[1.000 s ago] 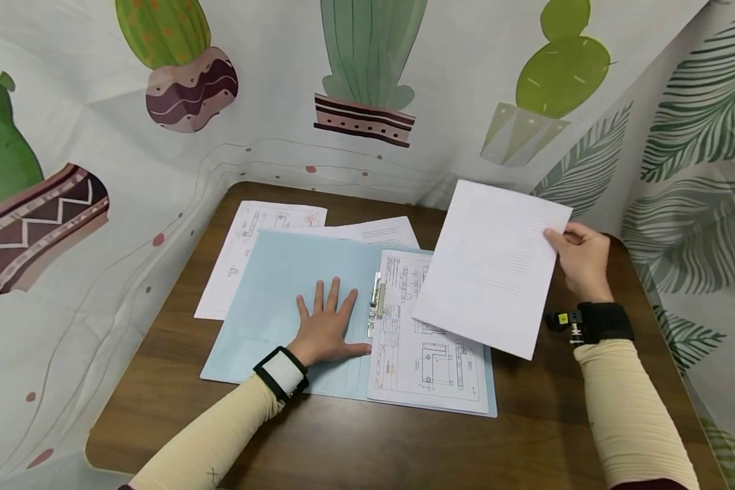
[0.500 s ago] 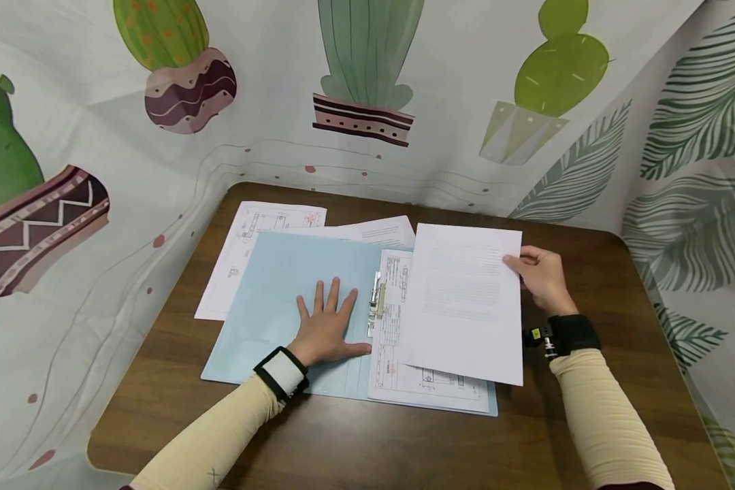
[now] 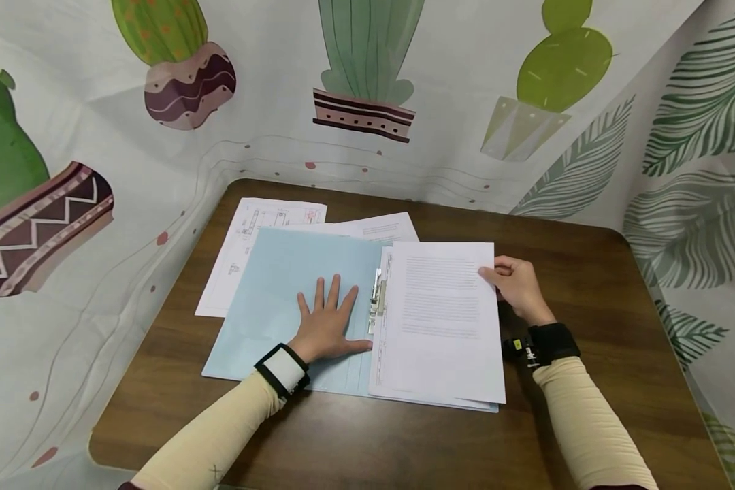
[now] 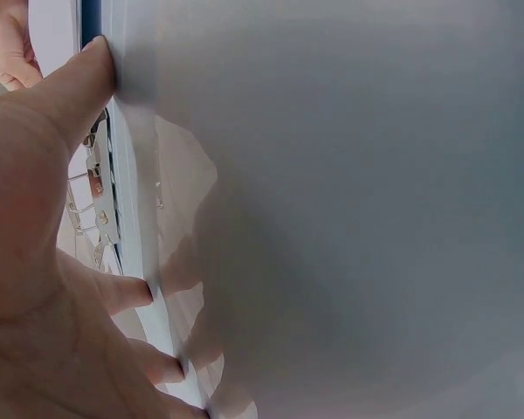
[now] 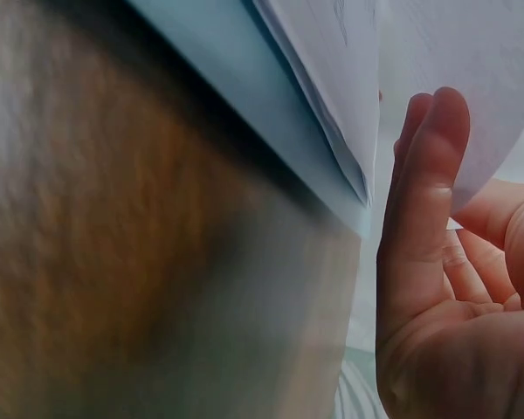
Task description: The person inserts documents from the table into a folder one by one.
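Note:
A light blue folder (image 3: pixel 318 258) lies open on the table. My left hand (image 3: pixel 326 330) rests flat on its left cover, fingers spread and thumb pointing toward the metal clip (image 3: pixel 376 299) at the spine. In the left wrist view the clip (image 4: pixel 100 188) shows behind my thumb. My right hand (image 3: pixel 516 287) pinches the right edge of a printed sheet of paper (image 3: pixel 441 361) between thumb and fingers. That sheet overlaps the papers on the folder's right side, leaving only a narrow strip of them showing. In the right wrist view the sheet (image 5: pixel 472 52) is raised above the folder's edge.
Behind the folder, partly under its left cover, lie a drawing sheet (image 3: pixel 220 272) and a text sheet (image 3: pixel 392 224). The brown wooden table (image 3: pixel 367 442) has rounded corners. A cactus-print cloth (image 3: pixel 269 75) hangs close behind it.
My right hand has brought the sheet left and toward me, from tilted out at the right to nearly lined up over the folder's papers. The left hand stays in place.

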A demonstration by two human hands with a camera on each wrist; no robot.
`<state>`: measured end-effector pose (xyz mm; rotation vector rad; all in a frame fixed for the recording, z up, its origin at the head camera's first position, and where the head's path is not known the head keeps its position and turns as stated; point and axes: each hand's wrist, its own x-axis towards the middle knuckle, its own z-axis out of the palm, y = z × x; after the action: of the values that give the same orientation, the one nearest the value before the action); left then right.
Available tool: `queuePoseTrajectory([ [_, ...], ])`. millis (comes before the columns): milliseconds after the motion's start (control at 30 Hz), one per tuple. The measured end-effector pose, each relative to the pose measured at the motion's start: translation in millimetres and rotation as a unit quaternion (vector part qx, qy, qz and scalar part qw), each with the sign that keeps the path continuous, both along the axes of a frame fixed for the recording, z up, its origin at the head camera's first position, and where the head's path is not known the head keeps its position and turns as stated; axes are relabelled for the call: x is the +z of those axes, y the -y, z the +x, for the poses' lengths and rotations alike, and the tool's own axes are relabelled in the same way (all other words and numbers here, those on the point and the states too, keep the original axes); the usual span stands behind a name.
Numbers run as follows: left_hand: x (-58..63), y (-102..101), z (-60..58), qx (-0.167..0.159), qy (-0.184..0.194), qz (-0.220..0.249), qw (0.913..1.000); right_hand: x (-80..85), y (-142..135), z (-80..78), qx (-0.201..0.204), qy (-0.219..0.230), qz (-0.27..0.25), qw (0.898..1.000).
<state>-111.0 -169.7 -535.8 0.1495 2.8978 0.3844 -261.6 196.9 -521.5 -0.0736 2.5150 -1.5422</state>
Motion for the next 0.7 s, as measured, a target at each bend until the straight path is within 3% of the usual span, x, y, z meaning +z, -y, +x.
queuePoseTrajectory([
  [700, 0.9, 1.1, -1.0, -0.005, -0.005, 0.01, 0.9999, -8.9, 13.4, 8.2, 0.02, 0.006, 0.002, 1.0],
])
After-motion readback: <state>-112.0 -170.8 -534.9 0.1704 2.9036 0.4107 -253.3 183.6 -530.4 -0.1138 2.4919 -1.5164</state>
